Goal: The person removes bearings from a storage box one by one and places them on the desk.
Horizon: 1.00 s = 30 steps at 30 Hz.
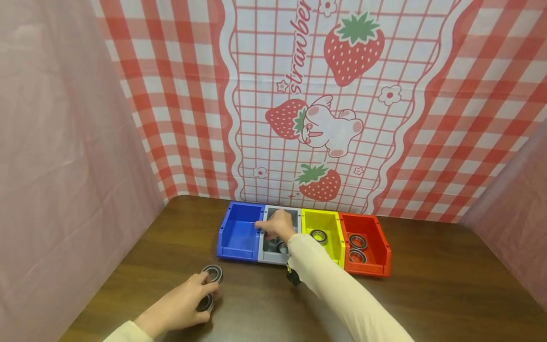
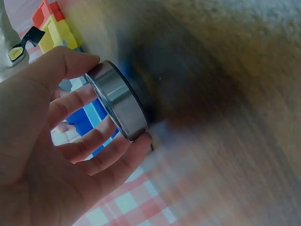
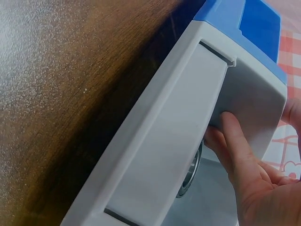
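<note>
In the head view my left hand (image 1: 181, 301), low on the left, holds a metal ball bearing (image 1: 206, 302) between thumb and fingers. The left wrist view shows the bearing's shiny outer ring (image 2: 120, 101) gripped at its rim. Just beyond those fingers is a second bearing (image 1: 213, 273). My right hand (image 1: 278, 225) reaches into the grey bin (image 1: 273, 258), its thumb pointing left over the side wall. Inside that bin, a bearing (image 3: 190, 175) shows near the fingers in the right wrist view. No object is visible in the right hand; its fingertips are partly hidden.
Joined to the grey bin are a blue bin (image 1: 241, 232) on its left and a yellow bin (image 1: 322, 218) and a red bin (image 1: 376, 247) on its right. A bearing (image 1: 318, 236) lies in the yellow one, two in the red. Behind hangs a checked cloth (image 1: 192, 118).
</note>
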{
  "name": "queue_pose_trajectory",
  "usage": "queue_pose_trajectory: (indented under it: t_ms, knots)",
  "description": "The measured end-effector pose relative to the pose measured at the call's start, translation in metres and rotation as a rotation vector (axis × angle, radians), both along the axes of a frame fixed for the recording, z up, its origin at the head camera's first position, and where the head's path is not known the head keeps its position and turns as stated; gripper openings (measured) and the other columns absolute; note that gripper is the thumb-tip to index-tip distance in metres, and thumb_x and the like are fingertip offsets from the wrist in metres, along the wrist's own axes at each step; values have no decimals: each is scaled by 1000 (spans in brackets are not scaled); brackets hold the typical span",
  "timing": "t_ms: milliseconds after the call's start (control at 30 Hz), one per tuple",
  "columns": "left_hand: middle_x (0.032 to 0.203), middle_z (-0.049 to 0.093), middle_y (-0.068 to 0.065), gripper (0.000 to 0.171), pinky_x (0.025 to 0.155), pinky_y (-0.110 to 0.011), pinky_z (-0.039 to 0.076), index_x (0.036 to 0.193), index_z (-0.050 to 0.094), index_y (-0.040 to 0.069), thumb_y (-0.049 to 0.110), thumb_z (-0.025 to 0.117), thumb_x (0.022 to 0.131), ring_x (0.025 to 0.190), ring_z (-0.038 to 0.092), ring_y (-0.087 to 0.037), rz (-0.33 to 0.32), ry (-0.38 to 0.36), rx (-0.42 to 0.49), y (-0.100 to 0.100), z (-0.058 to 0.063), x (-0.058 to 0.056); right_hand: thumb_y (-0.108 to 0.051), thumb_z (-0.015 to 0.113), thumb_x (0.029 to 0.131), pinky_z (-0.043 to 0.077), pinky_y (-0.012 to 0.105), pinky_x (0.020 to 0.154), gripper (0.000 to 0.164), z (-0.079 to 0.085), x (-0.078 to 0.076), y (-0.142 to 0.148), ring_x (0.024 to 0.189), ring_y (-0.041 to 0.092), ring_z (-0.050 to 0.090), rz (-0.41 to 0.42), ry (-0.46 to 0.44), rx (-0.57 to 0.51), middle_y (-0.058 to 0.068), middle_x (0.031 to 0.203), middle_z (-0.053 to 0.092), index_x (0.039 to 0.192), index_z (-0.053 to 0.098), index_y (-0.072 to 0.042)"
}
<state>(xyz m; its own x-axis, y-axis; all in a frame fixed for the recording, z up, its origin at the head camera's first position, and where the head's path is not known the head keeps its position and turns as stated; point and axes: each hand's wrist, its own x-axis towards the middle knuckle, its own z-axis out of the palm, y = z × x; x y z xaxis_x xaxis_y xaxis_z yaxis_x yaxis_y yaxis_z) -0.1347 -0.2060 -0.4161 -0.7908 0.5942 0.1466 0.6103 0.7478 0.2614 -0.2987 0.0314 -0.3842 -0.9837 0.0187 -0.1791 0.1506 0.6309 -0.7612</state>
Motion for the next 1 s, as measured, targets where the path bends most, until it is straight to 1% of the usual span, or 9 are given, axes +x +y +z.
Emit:
queue_pose_trajectory:
  t_ms: [100, 267, 500, 600, 633, 733, 800, 900, 1000]
  knots:
    - [98, 52, 2, 35, 69, -27, 50, 100, 63, 17, 18, 78, 68, 87, 50, -10, 7, 15, -22, 1, -2, 1, -29, 82, 72, 58, 28, 60, 31, 0, 1, 0, 62, 25, 73, 2, 1, -7, 15, 67, 72, 58, 64, -8]
    - [98, 53, 2, 33, 71, -31, 52, 96, 62, 20, 20, 78, 67, 88, 52, -12, 27, 31, -43, 2, -4, 3, -28, 82, 73, 59, 29, 63, 31, -1, 3, 0, 65, 26, 73, 5, 7, -25, 15, 65, 72, 56, 64, -8]
    - [96, 52, 3, 32, 71, -31, 52, 93, 62, 20, 18, 78, 65, 88, 52, -13, 37, 70, -50, 3, -7, 3, -29, 82, 73, 59, 28, 63, 29, -1, 3, 0, 66, 26, 73, 4, 13, -20, 14, 67, 72, 60, 69, -6]
    - [96, 54, 0, 34, 70, -34, 54, 94, 64, 17, 19, 79, 64, 88, 53, -16, 66, 67, -67, 5, -4, 6, -29, 81, 73, 59, 29, 63, 31, -1, 1, -2, 66, 25, 73, -2, -6, -14, 16, 74, 74, 72, 71, 0]
    - [98, 55, -3, 36, 71, -36, 55, 96, 64, 15, 20, 79, 63, 90, 56, -20, 77, 55, -73, 7, -4, 7, -29, 81, 74, 59, 30, 63, 33, 0, 1, -3, 66, 25, 73, -4, -17, -14, 18, 78, 74, 77, 70, 2]
    - [102, 57, -11, 43, 68, -42, 56, 100, 64, 10, 23, 81, 62, 91, 58, -27, 111, 10, -89, 13, 1, 12, -25, 81, 75, 60, 34, 66, 43, 3, 0, -5, 68, 27, 74, -14, -66, -29, 21, 92, 71, 97, 65, 8]
    - [105, 58, -15, 47, 64, -45, 56, 101, 64, 9, 24, 82, 60, 92, 59, -30, 131, -9, -97, 18, 4, 15, -23, 79, 77, 60, 35, 69, 47, 6, -1, -5, 72, 28, 74, -8, -108, -32, 23, 100, 69, 106, 61, 9]
    - [104, 60, -16, 48, 60, -44, 55, 99, 64, 9, 25, 84, 58, 90, 58, -27, 156, 10, -114, 23, 11, 19, -21, 77, 80, 60, 35, 74, 55, 14, 1, -4, 82, 31, 73, 13, -178, -58, 24, 111, 65, 119, 55, 11]
    - [96, 60, -11, 44, 57, -42, 54, 92, 62, 10, 25, 83, 56, 84, 58, -25, 168, 49, -139, 28, 20, 19, -23, 74, 83, 59, 35, 81, 61, 23, 2, 1, 91, 29, 73, 67, -215, -76, 25, 121, 61, 127, 49, 12]
